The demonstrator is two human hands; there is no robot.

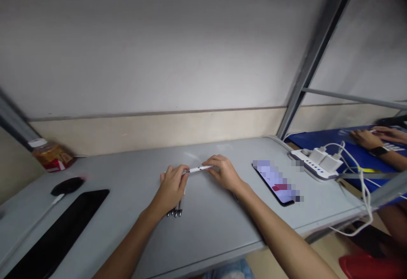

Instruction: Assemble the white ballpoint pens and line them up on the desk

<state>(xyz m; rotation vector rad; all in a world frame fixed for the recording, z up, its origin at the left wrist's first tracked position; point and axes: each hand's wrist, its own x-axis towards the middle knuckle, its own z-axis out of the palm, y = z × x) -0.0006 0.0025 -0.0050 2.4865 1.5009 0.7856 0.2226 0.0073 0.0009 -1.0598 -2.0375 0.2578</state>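
Note:
Between my two hands a slim white pen (195, 169) with darker ends is held level above the grey desk. My left hand (173, 185) is closed on its left end, fingers curled over it. At the other end, my right hand (222, 171) pinches the pen between thumb and fingertips. Below my left hand lie several pens (176, 212) side by side, their metallic ends showing and the rest mostly hidden by the hand. Something small and dark, too covered to make out, shows under my right wrist.
A lit smartphone (275, 183) lies right of my hands, with a white power strip (314, 164) holding plugs and cables beyond. On the left are a bottle (52, 156), a black oval device (67, 185) and a long black object (60, 232). Another person's hands (365, 139) are far right.

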